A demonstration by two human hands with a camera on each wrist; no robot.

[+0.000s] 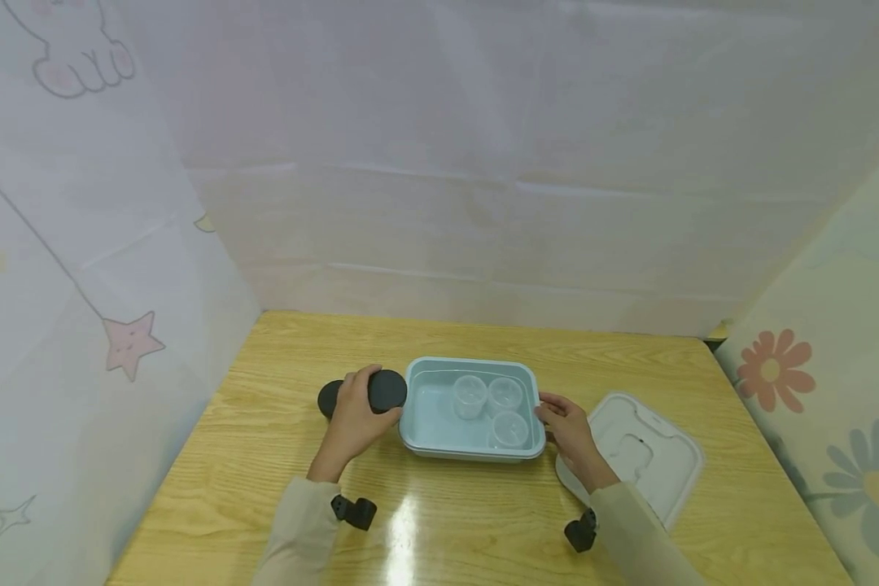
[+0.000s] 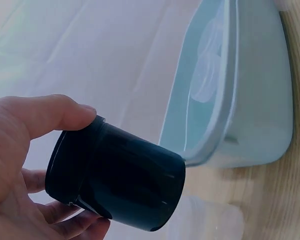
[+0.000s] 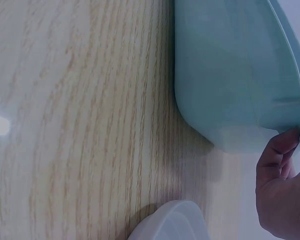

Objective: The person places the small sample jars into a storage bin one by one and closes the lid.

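My left hand (image 1: 355, 419) grips a black lidded jar (image 2: 130, 175), its thumb and fingers around the lid end. The jar is tilted beside the left rim of a light blue plastic tub (image 1: 432, 411). A second black round lid or jar (image 1: 328, 399) shows just beyond that hand, partly covered by it. Three clear plastic cups, one of them a clear cup (image 1: 470, 395) near the middle, stand in the tub's right half. My right hand (image 1: 567, 427) pinches the tub's right rim between thumb and fingers.
A white lid (image 1: 666, 456) with a moulded recess lies on the wooden table (image 1: 264, 488) at the right, partly under the right forearm. A small white rounded piece (image 3: 175, 220) is near it. A translucent container (image 2: 215, 220) stands below the held jar. Printed cloth walls surround the table.
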